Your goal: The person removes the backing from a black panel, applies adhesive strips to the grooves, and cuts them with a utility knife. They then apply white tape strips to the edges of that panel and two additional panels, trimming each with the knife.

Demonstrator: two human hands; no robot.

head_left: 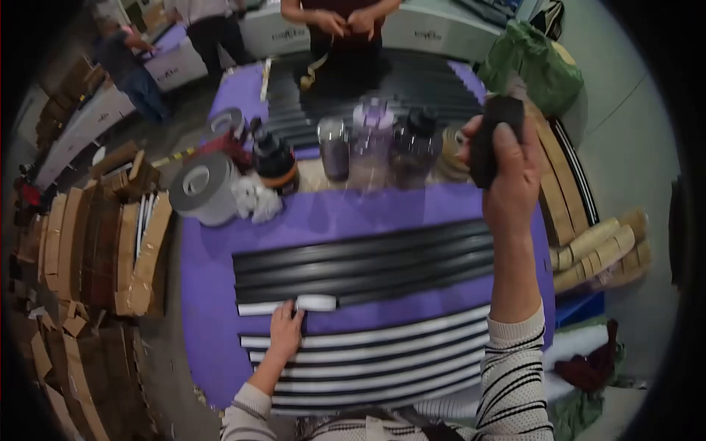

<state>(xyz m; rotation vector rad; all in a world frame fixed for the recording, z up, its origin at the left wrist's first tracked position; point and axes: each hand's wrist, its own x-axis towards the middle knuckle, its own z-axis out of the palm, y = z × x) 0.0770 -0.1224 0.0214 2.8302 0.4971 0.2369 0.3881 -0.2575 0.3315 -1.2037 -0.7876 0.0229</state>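
Note:
My right hand is raised over the far right of the table, closed around a black block-shaped tool whose exact kind I cannot tell. Low on the left, my left hand has its fingertips and thumb at a white strip, which lies along the near edge of several long black strips. Closer to my body, several white strips with dark edges lie side by side on the purple table cover.
Across the table's far side stand a clear bottle, a dark bottle, an orange-banded black bottle and a grey tape roll. Cardboard boxes line the left. Opposite me, a person handles a yellow tape measure.

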